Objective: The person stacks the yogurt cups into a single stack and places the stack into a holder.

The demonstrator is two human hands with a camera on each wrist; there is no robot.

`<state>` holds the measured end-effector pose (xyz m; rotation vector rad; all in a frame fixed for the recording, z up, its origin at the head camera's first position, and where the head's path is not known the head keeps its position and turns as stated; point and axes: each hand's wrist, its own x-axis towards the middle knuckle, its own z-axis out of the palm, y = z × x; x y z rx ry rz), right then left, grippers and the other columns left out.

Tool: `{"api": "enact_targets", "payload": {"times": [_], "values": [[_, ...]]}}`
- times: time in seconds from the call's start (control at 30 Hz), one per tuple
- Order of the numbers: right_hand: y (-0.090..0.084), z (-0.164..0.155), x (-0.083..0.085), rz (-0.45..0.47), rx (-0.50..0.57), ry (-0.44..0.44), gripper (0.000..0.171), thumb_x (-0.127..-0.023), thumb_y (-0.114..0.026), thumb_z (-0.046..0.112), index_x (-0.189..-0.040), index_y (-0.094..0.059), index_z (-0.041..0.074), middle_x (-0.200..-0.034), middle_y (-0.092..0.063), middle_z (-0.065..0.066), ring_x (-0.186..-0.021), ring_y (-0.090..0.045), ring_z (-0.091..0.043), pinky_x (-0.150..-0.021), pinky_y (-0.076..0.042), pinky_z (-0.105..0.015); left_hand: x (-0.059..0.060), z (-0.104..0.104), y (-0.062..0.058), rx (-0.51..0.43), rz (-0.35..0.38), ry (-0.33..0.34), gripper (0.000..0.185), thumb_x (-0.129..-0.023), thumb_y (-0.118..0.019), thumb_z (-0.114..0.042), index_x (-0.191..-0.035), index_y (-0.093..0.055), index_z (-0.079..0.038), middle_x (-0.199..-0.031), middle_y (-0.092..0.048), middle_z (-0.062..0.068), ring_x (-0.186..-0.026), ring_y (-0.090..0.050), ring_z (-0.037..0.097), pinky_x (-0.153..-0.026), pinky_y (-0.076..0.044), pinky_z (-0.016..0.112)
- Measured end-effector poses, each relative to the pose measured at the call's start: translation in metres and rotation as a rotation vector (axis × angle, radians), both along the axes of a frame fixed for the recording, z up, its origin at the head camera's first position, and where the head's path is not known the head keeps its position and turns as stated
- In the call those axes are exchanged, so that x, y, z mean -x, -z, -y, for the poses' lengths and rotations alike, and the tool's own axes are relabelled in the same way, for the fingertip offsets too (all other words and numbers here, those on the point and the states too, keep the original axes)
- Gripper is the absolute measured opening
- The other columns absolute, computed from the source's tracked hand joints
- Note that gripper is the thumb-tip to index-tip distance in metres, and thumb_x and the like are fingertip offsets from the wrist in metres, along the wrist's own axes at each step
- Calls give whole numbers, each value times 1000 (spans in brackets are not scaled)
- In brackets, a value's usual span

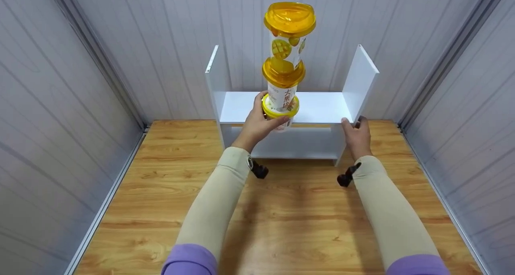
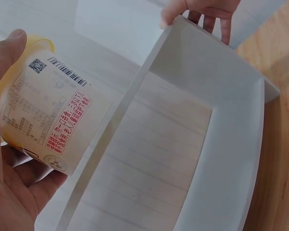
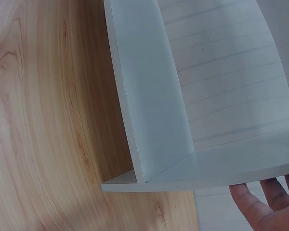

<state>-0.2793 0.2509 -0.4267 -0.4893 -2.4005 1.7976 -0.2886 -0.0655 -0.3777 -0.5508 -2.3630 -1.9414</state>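
Three stacked yellow-lidded plastic mango cups (image 1: 283, 65) stand tall over white shelf unit (image 1: 322, 106) on wooden surface (image 1: 281, 218). Left hand (image 1: 259, 124) curls around bottom cup. Right hand (image 1: 357, 136) clasps shelf's front edge. Stack likely light, slick, top-heavy; hold lowest cup firmly.

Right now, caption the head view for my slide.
Left hand grips stacked cups; right hand holds white shelf.
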Motion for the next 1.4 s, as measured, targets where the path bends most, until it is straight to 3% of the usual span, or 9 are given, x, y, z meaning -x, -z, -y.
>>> {"api": "enact_targets", "payload": {"times": [0.47,0.77,0.97,1.2,1.4], "values": [[5,3,0,-32,-39,-7,88,-97,-53,59,-162,-14,15,-162,-26,-16,-146,-32,-32,-116,-35,-49,8,2,2,18,77,-26,102,-78,-85,-51,-155,-22,-32,-141,-51,-6,-125,-53,12,-111,-42,39],[7,3,-2,-63,-59,-7,85,-97,-53,57,-161,-19,13,-157,-33,-21,-141,-38,-34,-113,-38,-49,14,-2,2,3,94,-26,95,-82,-84,-44,-155,-24,-29,-142,-50,-3,-129,-51,14,-113,-40,40],[7,0,-1,-53,-65,6,84,-98,-53,56,-160,-19,12,-156,-34,-20,-141,-38,-33,-114,-37,-49,20,-8,-3,9,124,-34,91,-82,-84,-44,-153,-28,-31,-140,-52,-5,-127,-51,14,-114,-39,44],[4,-2,0,-19,-48,5,84,-97,-54,57,-161,-17,16,-159,-31,-17,-144,-35,-33,-116,-35,-50,26,-12,-11,-11,152,-37,87,-85,-84,-32,-154,-31,-27,-143,-50,-3,-130,-50,16,-114,-38,44],[2,-2,0,-26,-50,1,85,-97,-53,58,-161,-18,15,-159,-30,-17,-144,-34,-33,-116,-33,-49,30,-15,-17,-35,184,-60,92,-86,-83,-26,-158,-26,-25,-148,-46,0,-135,-46,19,-116,-36,42]]}}
